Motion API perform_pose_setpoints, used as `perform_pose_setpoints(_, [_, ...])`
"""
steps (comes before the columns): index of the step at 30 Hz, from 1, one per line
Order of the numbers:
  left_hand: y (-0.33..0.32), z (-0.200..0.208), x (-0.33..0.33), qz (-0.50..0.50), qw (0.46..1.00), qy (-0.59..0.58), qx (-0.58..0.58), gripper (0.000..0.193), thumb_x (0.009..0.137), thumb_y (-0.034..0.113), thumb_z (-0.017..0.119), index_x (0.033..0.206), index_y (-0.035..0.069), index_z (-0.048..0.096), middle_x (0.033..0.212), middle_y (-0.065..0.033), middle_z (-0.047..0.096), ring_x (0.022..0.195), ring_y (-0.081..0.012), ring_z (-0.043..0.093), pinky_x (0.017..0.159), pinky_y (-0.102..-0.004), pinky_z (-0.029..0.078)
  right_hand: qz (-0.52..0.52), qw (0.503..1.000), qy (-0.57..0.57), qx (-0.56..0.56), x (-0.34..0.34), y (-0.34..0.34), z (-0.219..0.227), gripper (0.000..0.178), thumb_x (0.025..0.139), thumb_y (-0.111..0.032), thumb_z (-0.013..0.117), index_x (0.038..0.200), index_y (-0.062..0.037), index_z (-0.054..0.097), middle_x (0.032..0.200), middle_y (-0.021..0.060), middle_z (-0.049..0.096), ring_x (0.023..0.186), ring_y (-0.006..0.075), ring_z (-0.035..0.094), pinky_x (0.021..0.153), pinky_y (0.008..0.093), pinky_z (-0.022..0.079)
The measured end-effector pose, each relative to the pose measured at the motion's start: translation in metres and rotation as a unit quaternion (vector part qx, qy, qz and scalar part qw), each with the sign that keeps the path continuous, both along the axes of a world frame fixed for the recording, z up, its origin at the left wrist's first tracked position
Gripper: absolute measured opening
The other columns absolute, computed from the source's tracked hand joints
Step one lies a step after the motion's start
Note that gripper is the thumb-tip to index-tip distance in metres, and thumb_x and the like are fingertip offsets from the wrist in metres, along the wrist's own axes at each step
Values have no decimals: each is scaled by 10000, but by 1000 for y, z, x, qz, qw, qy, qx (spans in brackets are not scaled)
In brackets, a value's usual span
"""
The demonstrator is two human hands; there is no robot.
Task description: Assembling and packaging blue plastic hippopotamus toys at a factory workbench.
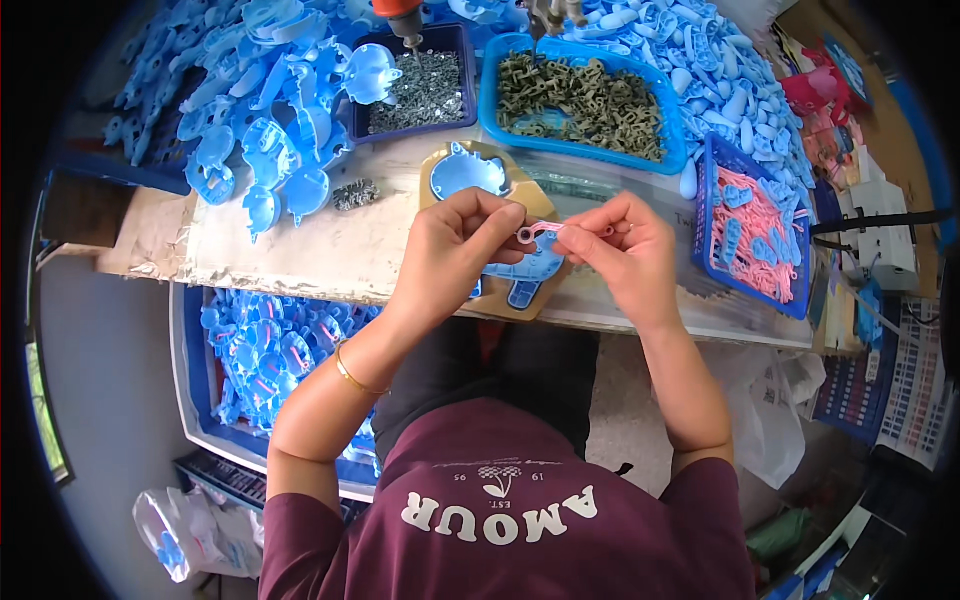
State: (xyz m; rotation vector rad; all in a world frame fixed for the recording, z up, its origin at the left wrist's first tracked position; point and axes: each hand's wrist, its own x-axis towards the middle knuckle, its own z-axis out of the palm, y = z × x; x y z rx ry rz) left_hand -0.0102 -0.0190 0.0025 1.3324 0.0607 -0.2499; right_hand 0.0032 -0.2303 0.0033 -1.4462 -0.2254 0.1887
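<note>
Above the bench's front edge, both my hands meet at a thin pink plastic part (547, 229) with a small ring at its left end. My left hand (450, 245) is closed in a pinch at the ring end. The thumb and forefinger of my right hand (630, 255) grip the other end. Just beneath lies a tan jig board (533, 197). A round blue plastic shell (468, 172) rests in its far part, and another blue shell (537, 262) sits nearer me, partly hidden by my hands.
Beyond are a dark tray of small metal pieces (470, 112), a blue basket of dark green parts (665, 130) and heaped blue shells (270, 150). A basket of pink pieces (712, 245) stands right. An orange-headed tool (398, 8) hangs above. A bin (190, 370) of blue assemblies sits below left.
</note>
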Motion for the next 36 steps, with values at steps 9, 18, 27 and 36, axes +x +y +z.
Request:
perform_pose_setpoints(9, [-8, -2, -7, 57, 997, -26, 52, 216, 1023, 176, 647, 1037, -39, 666, 941, -113, 750, 866, -135, 740, 757, -242, 602, -116, 960, -208, -145, -23, 15, -13, 196, 866, 52, 781, 833, -9, 598, 955, 135, 748, 865, 130, 704, 768, 268, 575])
perform_pose_setpoints(18, [15, -7, -5, -45, 999, 2, -8, 255, 1055, 203, 598, 1097, -44, 642, 1015, -119, 729, 903, -160, 734, 769, -253, 605, -49, 989, -101, -92, -19, 12, -3, 132, 870, 20, 767, 949, 4, 662, 909, 74, 726, 801, 108, 685, 729, 257, 561])
perform_pose_setpoints(27, [30, 1, 3, -108, 990, -1, 92, 272, 1058, 211, 589, 1153, -35, 657, 1024, -97, 727, 885, -145, 733, 737, -236, 592, 54, 860, -333, -382, -3, 23, 17, 188, 801, -27, 792, 971, -88, 742, 785, 40, 654, 660, 158, 660, 589, 270, 505])
perform_pose_setpoints(36, [54, 3, 2, 98, 926, -202, 303, 223, 1009, 179, 634, 1158, 25, 696, 942, -98, 757, 635, -166, 672, 593, -310, 518, 42, 802, -392, -449, 6, 52, -4, 92, 819, -187, 792, 876, -133, 744, 769, 19, 658, 666, 244, 666, 599, 374, 515])
